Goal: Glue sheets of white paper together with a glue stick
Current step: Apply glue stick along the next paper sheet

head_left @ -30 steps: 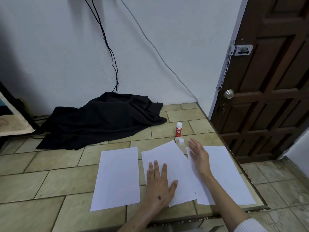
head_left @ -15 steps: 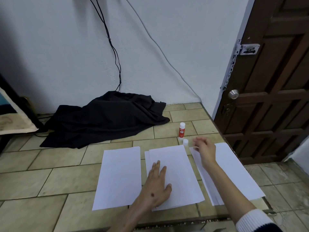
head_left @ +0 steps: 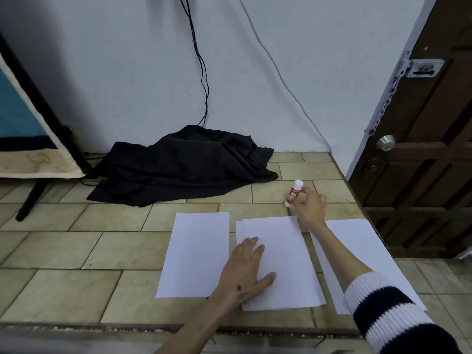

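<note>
Right hand reaches out past the far edge of the papers and closes its fingers around the glue stick, which leans tilted with its white cap up and its red label showing; its lower end sits at or just above the floor tile, and I cannot tell whether it is lifted clear. The wrist comes out of a white sleeve with dark stripes.

Left hand lies flat and spread, palm down, on the near left part of the middle paper, thumb angled out to the right. That middle paper is in truth a small stack: a second sheet's edge shows just beyond its left and near sides.

To its left lies the left paper, a single sheet, close beside the stack but not overlapping it. To the right lies the right paper, partly crossed by the right forearm, its near corner hidden by the sleeve.

All of it rests on the floor, beige tiles with dark joints. Farther back a black cloth is heaped against the white wall, with dark cables hanging down into it. A brown wooden door with a round knob stands at the right.
</note>
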